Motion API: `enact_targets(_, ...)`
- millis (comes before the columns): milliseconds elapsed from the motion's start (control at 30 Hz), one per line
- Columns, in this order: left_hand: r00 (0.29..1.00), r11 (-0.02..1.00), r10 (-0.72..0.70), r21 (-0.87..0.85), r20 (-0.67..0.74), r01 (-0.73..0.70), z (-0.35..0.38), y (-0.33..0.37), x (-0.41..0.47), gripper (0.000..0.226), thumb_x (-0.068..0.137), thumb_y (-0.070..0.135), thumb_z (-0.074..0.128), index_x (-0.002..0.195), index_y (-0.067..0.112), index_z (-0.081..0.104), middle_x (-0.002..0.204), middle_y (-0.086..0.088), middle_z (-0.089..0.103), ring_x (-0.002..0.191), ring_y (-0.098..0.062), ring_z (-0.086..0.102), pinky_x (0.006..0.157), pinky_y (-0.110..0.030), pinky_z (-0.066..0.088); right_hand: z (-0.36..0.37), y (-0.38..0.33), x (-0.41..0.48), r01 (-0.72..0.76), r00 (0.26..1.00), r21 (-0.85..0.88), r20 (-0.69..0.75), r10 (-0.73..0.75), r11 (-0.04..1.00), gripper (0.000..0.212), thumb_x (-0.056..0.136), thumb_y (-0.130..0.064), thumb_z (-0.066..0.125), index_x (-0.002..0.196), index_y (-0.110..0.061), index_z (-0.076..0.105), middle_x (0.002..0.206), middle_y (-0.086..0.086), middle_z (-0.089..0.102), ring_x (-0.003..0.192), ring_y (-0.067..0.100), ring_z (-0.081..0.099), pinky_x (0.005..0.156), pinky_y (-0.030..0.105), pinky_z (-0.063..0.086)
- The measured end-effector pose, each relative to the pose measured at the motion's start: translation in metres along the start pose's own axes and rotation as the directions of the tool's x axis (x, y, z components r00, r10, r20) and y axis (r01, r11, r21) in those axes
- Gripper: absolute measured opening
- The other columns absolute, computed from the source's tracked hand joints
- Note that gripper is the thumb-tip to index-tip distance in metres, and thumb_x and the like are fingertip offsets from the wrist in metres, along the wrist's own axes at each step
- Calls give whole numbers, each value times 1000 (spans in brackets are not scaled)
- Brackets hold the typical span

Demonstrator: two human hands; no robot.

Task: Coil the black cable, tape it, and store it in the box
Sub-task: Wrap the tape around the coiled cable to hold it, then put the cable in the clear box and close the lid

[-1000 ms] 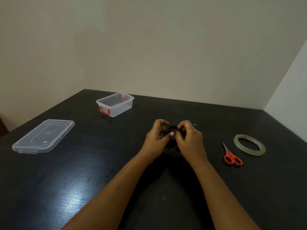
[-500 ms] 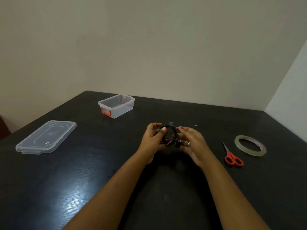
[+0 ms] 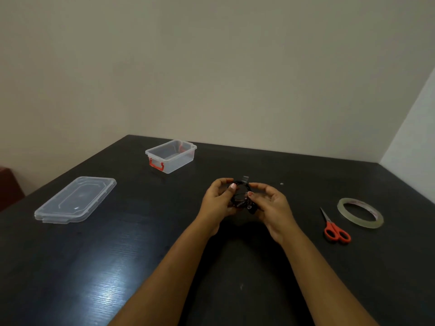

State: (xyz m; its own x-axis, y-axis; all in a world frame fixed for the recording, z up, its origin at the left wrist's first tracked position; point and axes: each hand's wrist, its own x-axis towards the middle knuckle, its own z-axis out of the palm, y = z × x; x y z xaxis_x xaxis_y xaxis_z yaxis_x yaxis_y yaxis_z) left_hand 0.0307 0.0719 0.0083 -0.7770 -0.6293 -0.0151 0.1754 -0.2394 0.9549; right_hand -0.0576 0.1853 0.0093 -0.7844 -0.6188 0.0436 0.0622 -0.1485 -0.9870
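black cable [image 3: 241, 196], already wound into a small coil, sits between both hands just above the dark surface [image 3: 117, 267]. the left hand [image 3: 217, 202] pinches the coil's left side, thumb on top, likely to keep the loops from springing apart. the right hand [image 3: 270, 205] cups its right side with the fingers partly spread; whether they press the cable i cannot tell. a small clear strip, probably tape [image 3: 245, 178], stands at the coil's top. the box [image 3: 171, 156] lies open at the far left, lid [image 3: 75, 200] beside it, ready for storing; scissors [image 3: 334, 228] and tape roll [image 3: 360, 212] wait on the right. half a second ago the right hand lay flatter and more open; now it has curled in toward the coil.
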Motion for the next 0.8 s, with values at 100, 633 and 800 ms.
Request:
enact_targets(100, 1000, 1000, 2, 9, -3, -2, -8, 18, 3, 23, 96, 17, 49, 117, 15, 57, 117, -11, 60, 102, -25, 64, 73, -35, 58, 14, -6, 8, 23, 1000, 13, -10, -23, 1000, 23, 86, -6, 65, 98, -24, 71, 91, -5, 75, 89, 14, 70, 71, 31, 56)
enact_targets(633, 874, 952, 261, 256, -409, -164, -121, 100, 100, 35, 89, 5, 61, 123, 8, 55, 99, -11, 65, 93, -25, 66, 80, -33, 57, 170, -27, 152, -10, 999, 47, 54, 7, 999, 18, 81, 4, 66, 81, -14, 64, 89, 10, 68, 77, 19, 67, 55, 24, 54)
enact_targets(800, 810, 552, 504, 833, -299, -37, -161, 85, 130, 28, 85, 24, 67, 112, 20, 65, 107, -3, 66, 80, -10, 62, 69, -23, 50, 204, -13, 194, -35, 999, -72, -2, 35, 997, 21, 82, 4, 64, 75, -15, 65, 101, 14, 67, 93, 27, 66, 78, 40, 59)
